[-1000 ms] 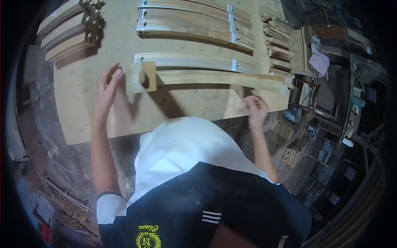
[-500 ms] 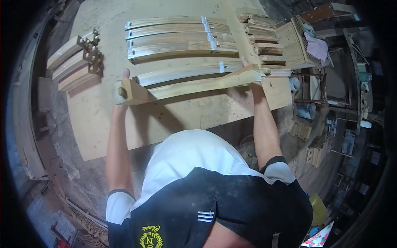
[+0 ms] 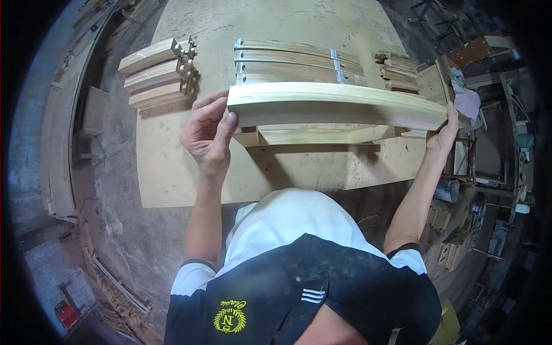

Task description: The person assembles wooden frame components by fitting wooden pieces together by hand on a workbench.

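Observation:
Held up level in front of my chest is a long, slightly curved wooden rail [image 3: 339, 103]. My left hand [image 3: 208, 135] pinches its left end, thumb in front and fingers behind. At the opposite end, my right hand [image 3: 446, 127] is closed around the tip. Below and partly behind the rail, a wooden frame piece [image 3: 310, 137] rests on the table, with a block at its left end; much of it is hidden. Farther back lie several rails [image 3: 287, 56] bound with clear tape.
Wooden blocks with notched ends [image 3: 155, 80] are stacked at the table's left. Short wooden pieces [image 3: 397, 72] lie in a row at the right, near a wooden box [image 3: 432, 80] with a pink cloth [image 3: 466, 102]. The plywood tabletop [image 3: 172, 172] ends before my waist.
The curved rail has come up off the table between my hands, nearer the camera. The frame piece, earlier in front of my hands, is now below the rail. The view has shifted.

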The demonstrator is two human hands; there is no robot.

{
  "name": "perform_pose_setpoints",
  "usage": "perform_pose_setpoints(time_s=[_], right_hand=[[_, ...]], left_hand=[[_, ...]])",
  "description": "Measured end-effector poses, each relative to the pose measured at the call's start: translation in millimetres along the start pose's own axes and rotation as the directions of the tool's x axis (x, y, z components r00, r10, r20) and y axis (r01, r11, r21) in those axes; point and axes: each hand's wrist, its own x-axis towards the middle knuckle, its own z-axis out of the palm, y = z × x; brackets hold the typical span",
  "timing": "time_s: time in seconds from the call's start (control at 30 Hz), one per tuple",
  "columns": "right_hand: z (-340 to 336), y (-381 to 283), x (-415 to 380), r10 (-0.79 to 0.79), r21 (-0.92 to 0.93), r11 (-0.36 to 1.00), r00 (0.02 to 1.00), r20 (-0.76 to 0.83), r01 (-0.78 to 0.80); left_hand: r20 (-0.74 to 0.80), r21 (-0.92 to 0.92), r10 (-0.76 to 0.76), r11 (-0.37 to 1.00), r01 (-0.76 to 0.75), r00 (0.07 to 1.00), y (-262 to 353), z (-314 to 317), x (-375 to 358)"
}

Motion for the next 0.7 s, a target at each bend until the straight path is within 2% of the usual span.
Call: perform_pose_setpoints(time_s=[0.13,0.23,0.27,0.33,0.47,0.57,0.63,0.67,0.7], right_hand=[[-6,14,-14,-0.076,0.186,0.981,0.99,0.119,0.053],[-4,22,-18,-0.127,0.142,0.983,0.99,0.058,0.118],[-5,24,-18,-0.128,0.147,0.982,0.991,0.029,0.122],[-11,27,-19,-0.129,0.145,0.981,0.991,-0.026,0.131],[-28,23,-14,-0.182,0.006,0.983,0.982,0.046,0.182],[-22,13,-23,-0.131,-0.229,0.963,0.99,0.056,0.14],[-29,9,-23,-0.177,-0.353,0.914,0.98,0.091,0.198],[-27,7,-22,-0.202,-0.38,0.896,0.973,0.114,0.231],[-34,15,-14,-0.206,-0.309,0.92,0.969,0.137,0.24]], left_hand=[[-0.139,-0.137,-0.064,0.99,0.045,0.988,4,6,3],[-0.09,0.026,-0.145,0.989,0.148,0.985,0,14,3],[-0.068,0.114,-0.139,0.983,0.146,0.988,-2,16,5],[-0.049,0.128,-0.116,0.984,0.121,0.992,-7,19,6],[-0.018,0.149,-0.097,0.984,0.098,0.995,-12,19,5],[-0.039,0.167,0.05,0.985,-0.043,0.998,-30,14,-1],[-0.054,0.121,0.054,0.992,-0.047,0.997,-48,-1,-9],[-0.024,0.046,-0.043,0.998,0.044,0.999,-47,-11,-10],[0.016,-0.009,-0.133,0.991,0.134,0.991,-43,-12,-10]])
